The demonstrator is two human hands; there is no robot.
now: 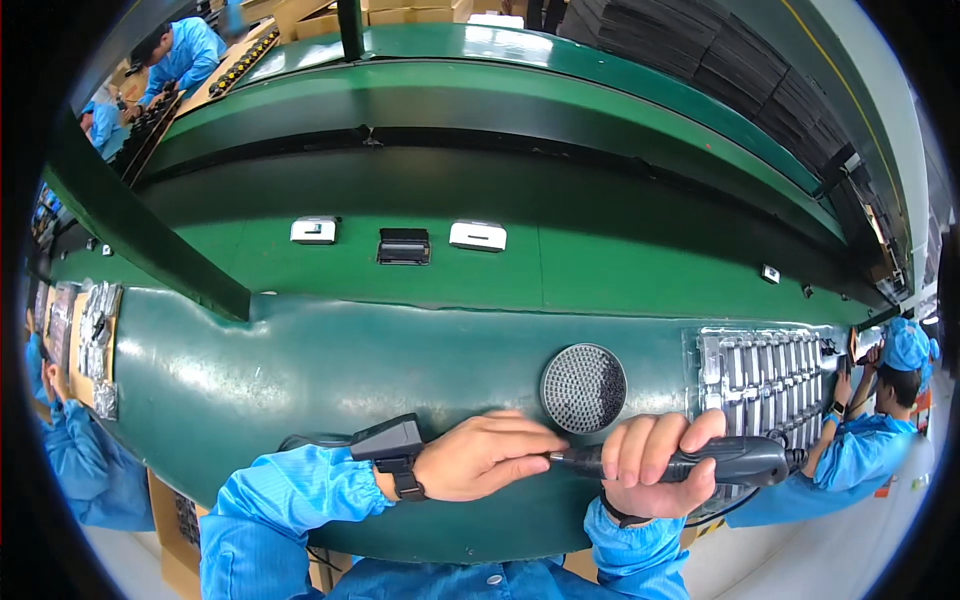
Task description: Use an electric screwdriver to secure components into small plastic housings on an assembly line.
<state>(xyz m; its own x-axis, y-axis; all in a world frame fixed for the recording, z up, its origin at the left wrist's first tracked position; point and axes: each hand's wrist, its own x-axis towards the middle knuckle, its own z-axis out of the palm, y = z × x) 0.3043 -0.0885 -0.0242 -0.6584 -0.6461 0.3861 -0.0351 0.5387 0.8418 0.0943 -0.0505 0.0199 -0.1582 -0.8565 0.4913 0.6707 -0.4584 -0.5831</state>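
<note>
My right hand [655, 465] is wrapped round a dark grey electric screwdriver [740, 462], held level with its bit pointing left. My left hand [490, 455] meets the tip of the bit, thumb and fingers drawn together there. Its fingertips are slightly blurred, and whatever they pinch is too small to make out. Just beyond the hands sits a round grey dish [563, 385] with a dimpled or perforated bottom. Small dark pieces, perhaps screws, [607, 390] are heaped on the dish's right side.
A clear tray [770, 380] of silver-grey parts lies at right. On the green belt [370, 270] beyond the table are two white housings [314, 231] [478, 237] and a black one [403, 246]. A green post [150, 230] slants at left. Co-workers sit on both sides [860, 450] [85, 465].
</note>
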